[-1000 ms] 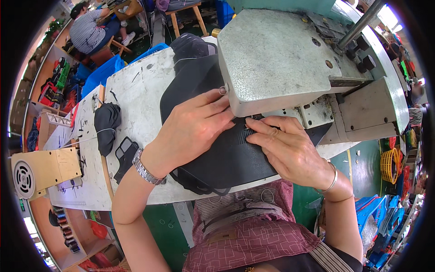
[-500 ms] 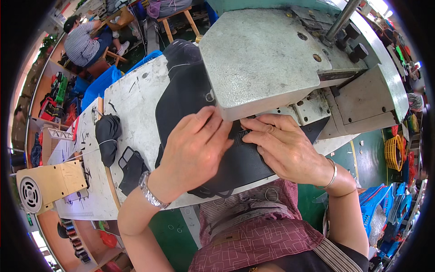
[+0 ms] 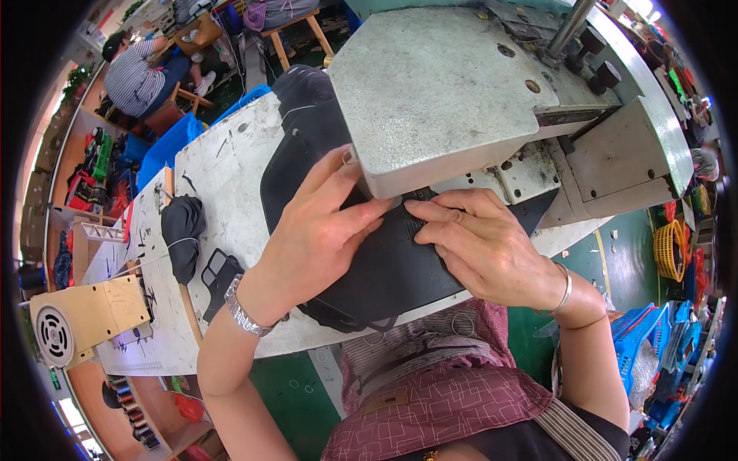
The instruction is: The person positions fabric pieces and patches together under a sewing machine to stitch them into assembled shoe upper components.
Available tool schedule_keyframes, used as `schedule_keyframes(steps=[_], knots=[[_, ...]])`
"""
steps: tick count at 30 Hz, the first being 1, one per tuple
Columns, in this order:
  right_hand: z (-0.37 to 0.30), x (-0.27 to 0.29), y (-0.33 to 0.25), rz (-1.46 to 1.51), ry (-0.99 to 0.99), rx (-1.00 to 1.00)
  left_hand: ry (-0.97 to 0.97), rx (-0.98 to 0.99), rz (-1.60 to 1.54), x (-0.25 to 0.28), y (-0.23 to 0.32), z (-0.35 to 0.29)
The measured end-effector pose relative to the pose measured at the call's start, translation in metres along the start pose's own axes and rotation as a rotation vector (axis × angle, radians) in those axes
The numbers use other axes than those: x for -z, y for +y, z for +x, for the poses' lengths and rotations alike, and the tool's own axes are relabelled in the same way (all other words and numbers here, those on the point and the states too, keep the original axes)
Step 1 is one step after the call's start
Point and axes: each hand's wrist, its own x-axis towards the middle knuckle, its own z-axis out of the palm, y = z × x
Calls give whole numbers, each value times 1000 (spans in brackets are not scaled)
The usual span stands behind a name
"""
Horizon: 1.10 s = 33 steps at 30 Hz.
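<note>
A large black fabric piece (image 3: 400,284) with rounded edges lies on the white worktable, partly beneath the grey head of a sewing machine (image 3: 438,92). My left hand (image 3: 315,238) rests over the fabric with fingers apart. One fingertip reaches a small metal loop at the machine's left edge, and others extend toward its front corner. Bent fingers of my right hand (image 3: 492,250) pinch at a black ribbed strip (image 3: 413,224) on the fabric, just in front of the machine head. The needle area is hidden under the head.
On the table's left lie a tied black bundle (image 3: 183,238) and a black strap piece with a buckle (image 3: 219,280). A wooden box with a round vent (image 3: 58,330) stands at far left. Blue baskets (image 3: 642,334) stand at right. Someone in stripes sits at upper left.
My left hand has spread its fingers and shifted slightly left, one finger lifting to the metal loop. My right hand stays at the strip. The fabric has shifted slightly left.
</note>
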Motion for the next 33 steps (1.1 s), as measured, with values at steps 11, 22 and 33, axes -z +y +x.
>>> schedule_keyframes(steps=[11,22,33], knots=[[0,0,0,-15,-23,-23,18,33,43,-5,1,-1],[2,1,-2,-14,-20,-44,-8,105,203,-5,20,-2],[-5,2,1,55,71,19,2,150,326,-10,45,-9]])
